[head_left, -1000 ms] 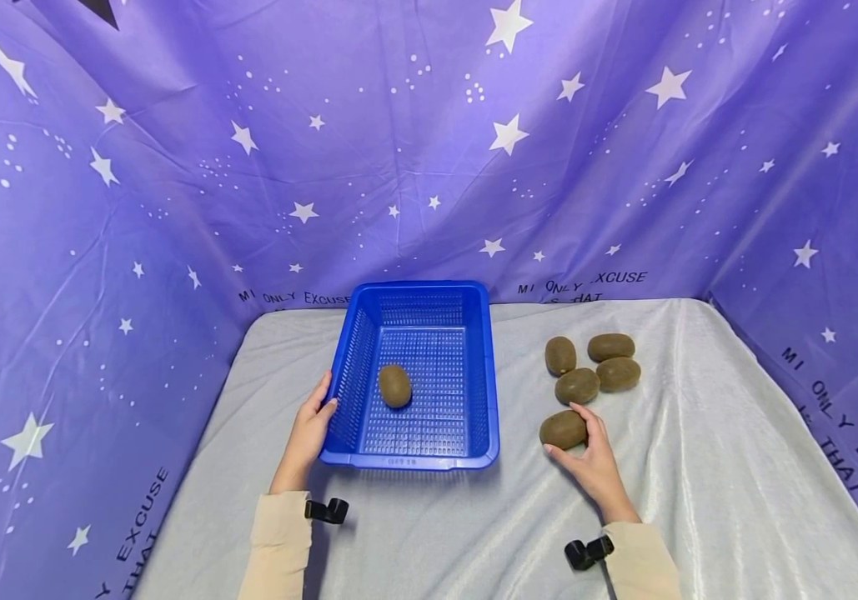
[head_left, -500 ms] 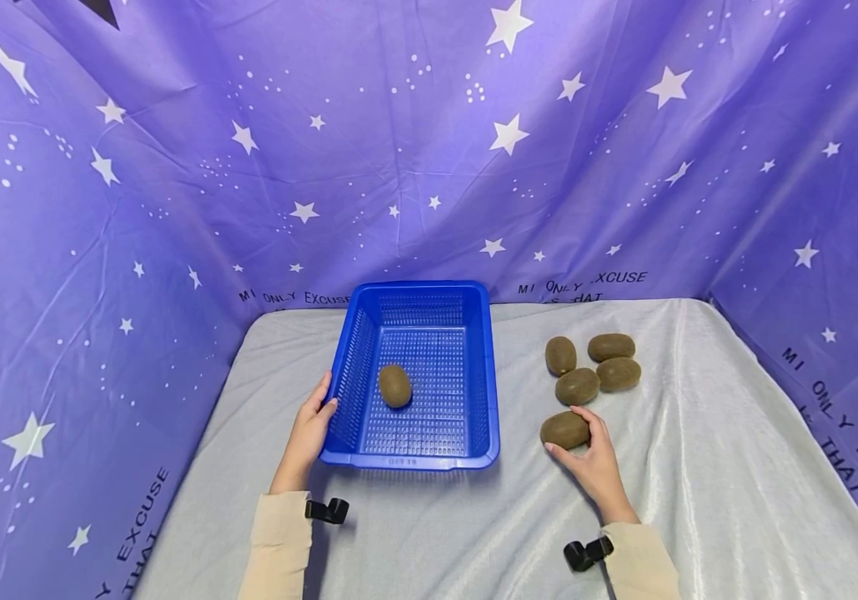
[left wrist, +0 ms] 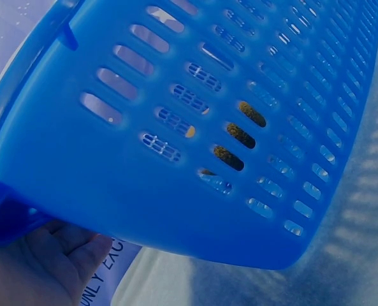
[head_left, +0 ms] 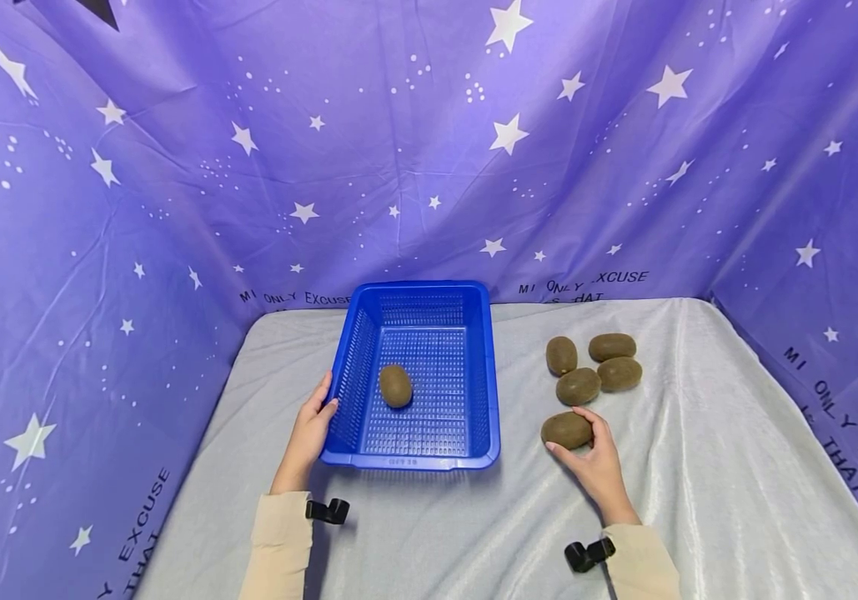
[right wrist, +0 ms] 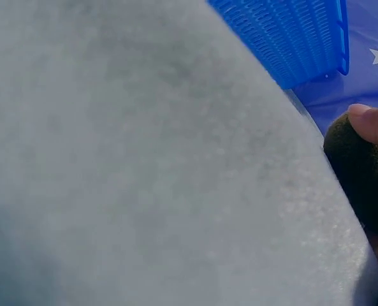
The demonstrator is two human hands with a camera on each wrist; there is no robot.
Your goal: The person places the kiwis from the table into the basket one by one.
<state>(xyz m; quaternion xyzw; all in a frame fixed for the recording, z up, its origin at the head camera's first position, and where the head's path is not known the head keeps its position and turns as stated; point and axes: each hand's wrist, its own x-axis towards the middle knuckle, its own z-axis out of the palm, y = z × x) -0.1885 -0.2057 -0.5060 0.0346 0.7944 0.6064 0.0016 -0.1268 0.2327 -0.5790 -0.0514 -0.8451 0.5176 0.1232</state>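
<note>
Almost nothing has moved: hands [head_left: 306, 433] [head_left: 595, 462] hold basket [head_left: 413, 462] and kiwi [head_left: 565, 430].

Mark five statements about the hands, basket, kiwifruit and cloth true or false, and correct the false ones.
1. The left hand holds the blue basket. True.
2. Two kiwifruit lie in the blue basket. False: one kiwifruit does.
3. The right hand grips a kiwifruit. True.
4. Four other kiwifruit lie left of the blue basket. False: the other four kiwifruit lie to its right.
5. A pale grey cloth lies beneath them. True.

Left grip [head_left: 306, 434], right grip [head_left: 598, 467], both curled
</note>
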